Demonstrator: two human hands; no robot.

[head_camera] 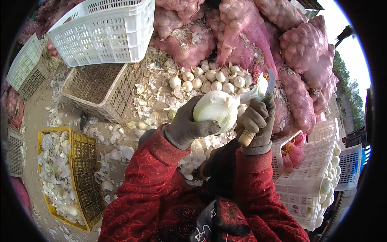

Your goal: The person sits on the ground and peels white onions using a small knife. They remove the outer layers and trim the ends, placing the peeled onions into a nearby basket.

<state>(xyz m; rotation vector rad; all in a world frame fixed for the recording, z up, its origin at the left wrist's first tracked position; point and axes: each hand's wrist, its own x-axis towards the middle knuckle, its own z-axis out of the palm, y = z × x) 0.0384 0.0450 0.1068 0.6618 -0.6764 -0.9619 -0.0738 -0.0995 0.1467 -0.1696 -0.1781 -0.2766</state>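
Note:
My left hand (193, 124), in a dark grey work glove, grips a large white onion (216, 110) with pale green tints. My right hand (257, 121), gloved alike, is closed around the wooden handle of a curved knife (271, 81), its blade pointing up and away from me. A strip of pale onion skin (254, 91) stretches from the onion's right side to beside the blade. Beyond my hands, a pile of white onions (222, 81) lies on the ground among loose skins.
Pink mesh sacks of onions (193, 45) are stacked ahead. A white plastic crate (102, 33) rests on a dirty crate (118, 90) at left. Nearer is a yellow crate (74, 178) filled with skins. White crates (297, 184) holding peeled onions stand at right.

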